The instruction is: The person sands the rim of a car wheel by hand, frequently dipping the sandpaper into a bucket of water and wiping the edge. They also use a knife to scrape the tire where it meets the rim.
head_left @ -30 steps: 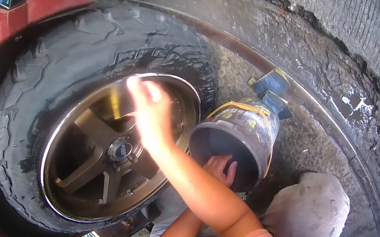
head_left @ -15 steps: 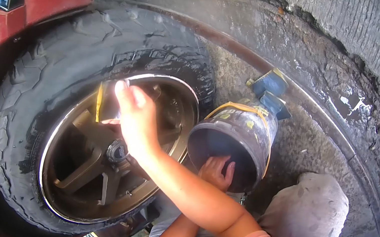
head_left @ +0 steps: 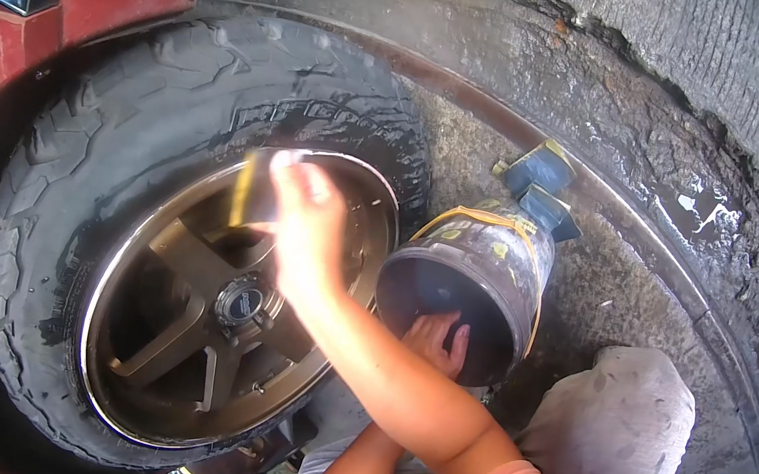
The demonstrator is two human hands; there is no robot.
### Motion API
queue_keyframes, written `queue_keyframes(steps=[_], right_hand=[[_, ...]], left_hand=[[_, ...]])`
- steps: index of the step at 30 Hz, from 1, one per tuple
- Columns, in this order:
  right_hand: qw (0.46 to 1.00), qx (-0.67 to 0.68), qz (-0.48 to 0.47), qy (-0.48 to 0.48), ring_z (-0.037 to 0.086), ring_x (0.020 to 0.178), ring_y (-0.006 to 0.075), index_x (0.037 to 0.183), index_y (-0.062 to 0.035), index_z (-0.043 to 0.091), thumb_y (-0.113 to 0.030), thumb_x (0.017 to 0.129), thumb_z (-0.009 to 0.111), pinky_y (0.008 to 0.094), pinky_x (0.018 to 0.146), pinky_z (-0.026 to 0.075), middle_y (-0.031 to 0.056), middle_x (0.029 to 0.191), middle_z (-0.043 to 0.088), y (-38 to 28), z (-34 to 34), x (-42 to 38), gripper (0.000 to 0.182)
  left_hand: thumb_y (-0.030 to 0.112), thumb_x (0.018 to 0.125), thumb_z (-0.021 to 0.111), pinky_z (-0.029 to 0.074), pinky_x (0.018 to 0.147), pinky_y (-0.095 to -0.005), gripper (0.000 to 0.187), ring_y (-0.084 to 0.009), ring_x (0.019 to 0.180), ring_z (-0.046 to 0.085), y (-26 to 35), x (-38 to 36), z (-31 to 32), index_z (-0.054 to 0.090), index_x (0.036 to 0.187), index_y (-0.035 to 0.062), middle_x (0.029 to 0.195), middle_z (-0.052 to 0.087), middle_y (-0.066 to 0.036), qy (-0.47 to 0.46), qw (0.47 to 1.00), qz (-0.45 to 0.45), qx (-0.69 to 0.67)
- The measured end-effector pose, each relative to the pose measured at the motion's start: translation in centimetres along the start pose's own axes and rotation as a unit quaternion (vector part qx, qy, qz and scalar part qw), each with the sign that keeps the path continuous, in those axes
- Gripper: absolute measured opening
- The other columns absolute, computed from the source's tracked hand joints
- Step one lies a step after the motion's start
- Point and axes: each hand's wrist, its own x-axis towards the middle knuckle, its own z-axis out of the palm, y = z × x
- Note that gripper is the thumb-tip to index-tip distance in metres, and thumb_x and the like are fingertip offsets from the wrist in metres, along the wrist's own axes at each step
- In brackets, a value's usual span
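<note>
R hand [head_left: 310, 225]: fingers closed on blurred yellow-edged pad [head_left: 243, 196], up over wheel [head_left: 184, 262], contact n/clear. L hand [head_left: 435, 338]: fingers part-curled, thumb apart, at mouth of bucket [head_left: 506, 255] nr tyre [head_left: 141, 119]; can't tell if gripping.

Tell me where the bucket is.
In the head view, the bucket sits near centre, just right of the wheel, with the left hand at its mouth.

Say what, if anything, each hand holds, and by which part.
Right hand: a blurred pad, by the side opposite its yellow edge. Left hand: at the bucket's mouth; whether it grips anything can't be told.
</note>
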Motion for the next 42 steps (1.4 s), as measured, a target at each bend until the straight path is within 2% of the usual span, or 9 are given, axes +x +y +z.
queue_keyframes(steps=[2, 8, 20, 22, 27, 29, 31, 35, 42], right_hand=[[0.998, -0.016, 0.002, -0.059, 0.047, 0.065, 0.0027, 0.091, -0.0068, 0.065, -0.039, 0.106, 0.062, 0.0241, 0.056, 0.049, -0.0053, 0.076, 0.055, 0.7, 0.2, -0.7, 0.035], [0.999, 0.046, 0.025, 0.005, 0.066, 0.079, 0.0083, 0.104, -0.0056, 0.069, -0.038, 0.102, 0.067, 0.0295, 0.061, 0.061, -0.0002, 0.088, 0.065, -0.1, -0.3, 0.1, 0.032], [0.997, -0.059, -0.031, -0.047, 0.044, 0.059, 0.0037, 0.092, -0.0080, 0.067, -0.037, 0.103, 0.066, 0.0254, 0.055, 0.054, -0.0057, 0.072, 0.052, 0.2, -0.9, 0.2, 0.031], [0.998, -0.002, 0.013, 0.064, 0.064, 0.072, 0.0121, 0.103, -0.0059, 0.067, -0.033, 0.102, 0.067, 0.0307, 0.059, 0.057, 0.0008, 0.085, 0.065, -0.2, -3.4, 2.9, 0.028], [0.996, 0.037, -0.076, 0.013, 0.066, 0.074, 0.0171, 0.103, -0.0065, 0.064, -0.034, 0.102, 0.067, 0.0354, 0.061, 0.059, 0.0048, 0.096, 0.064, -4.5, -4.4, 0.8, 0.028], [0.986, 0.075, -0.141, 0.040, 0.066, 0.074, 0.0195, 0.104, -0.0066, 0.063, -0.034, 0.101, 0.067, 0.0377, 0.061, 0.060, 0.0053, 0.100, 0.061, -7.8, -3.7, 0.9, 0.027], [0.969, 0.119, -0.203, 0.075, 0.066, 0.073, 0.0203, 0.108, -0.0050, 0.063, -0.032, 0.103, 0.064, 0.0371, 0.060, 0.060, 0.0052, 0.098, 0.061, -11.6, -3.6, 0.7, 0.027], [0.948, 0.192, -0.246, 0.067, 0.066, 0.074, 0.0206, 0.110, -0.0071, 0.062, -0.031, 0.103, 0.065, 0.0373, 0.067, 0.058, 0.0068, 0.091, 0.067, -15.0, -5.0, 0.1, 0.025], [0.957, 0.163, -0.236, 0.036, 0.066, 0.081, 0.0148, 0.108, -0.0067, 0.062, -0.033, 0.106, 0.058, 0.0345, 0.067, 0.060, 0.0034, 0.097, 0.065, -14.5, -4.1, -0.9, 0.027]], left_hand=[[0.013, 0.089, 0.073, 0.056, 0.082, -0.0445, 0.019, -0.0362, 0.090, 0.070, 0.2, 0.0, -0.3, 0.070, 0.104, 0.0021, 0.098, 0.073, -0.016, -0.010, 1.000, -0.007, -0.002], [0.014, 0.089, 0.073, 0.056, 0.082, -0.0434, 0.020, -0.0368, 0.091, 0.069, 0.5, 0.3, -0.4, 0.071, 0.104, 0.0017, 0.099, 0.073, -0.016, -0.009, 1.000, -0.010, -0.001], [0.016, 0.091, 0.071, 0.055, 0.087, -0.0455, 0.022, -0.0384, 0.097, 0.068, 0.4, 0.3, -0.7, 0.069, 0.109, 0.0016, 0.104, 0.073, -0.017, -0.039, 0.999, -0.011, 0.009], [0.018, 0.093, 0.070, 0.053, 0.091, -0.0464, 0.025, -0.0392, 0.101, 0.067, -0.4, -0.3, 0.1, 0.069, 0.112, 0.0013, 0.109, 0.072, -0.019, -0.040, 0.999, -0.012, 0.006], [0.018, 0.095, 0.068, 0.050, 0.100, -0.0479, 0.031, -0.0390, 0.112, 0.064, 0.2, 0.0, -0.6, 0.067, 0.120, -0.0004, 0.123, 0.066, -0.023, -0.071, 0.996, 0.004, 0.060], [0.017, 0.092, 0.071, 0.048, 0.104, -0.0488, 0.037, -0.0392, 0.117, 0.061, -0.5, 0.7, -3.2, 0.065, 0.125, 0.0002, 0.129, 0.063, -0.023, -0.104, 0.977, -0.132, -0.131], [0.015, 0.087, 0.075, 0.046, 0.107, -0.0500, 0.047, -0.0397, 0.123, 0.058, 1.0, 3.7, -9.4, 0.062, 0.130, 0.0010, 0.135, 0.059, -0.023, -0.125, 0.991, -0.043, -0.008], [0.018, 0.080, 0.081, 0.030, 0.121, -0.0582, 0.079, -0.0438, 0.148, 0.037, 7.1, 10.8, -24.8, 0.047, 0.149, 0.0032, 0.158, 0.041, -0.024, -0.070, 0.892, 0.221, 0.388], [0.041, 0.095, 0.063, 0.013, 0.130, -0.0445, 0.082, -0.0293, 0.158, 0.019, 6.9, 15.5, -31.1, 0.032, 0.158, -0.0017, 0.169, 0.024, -0.017, -0.180, 0.705, 0.210, 0.653]])
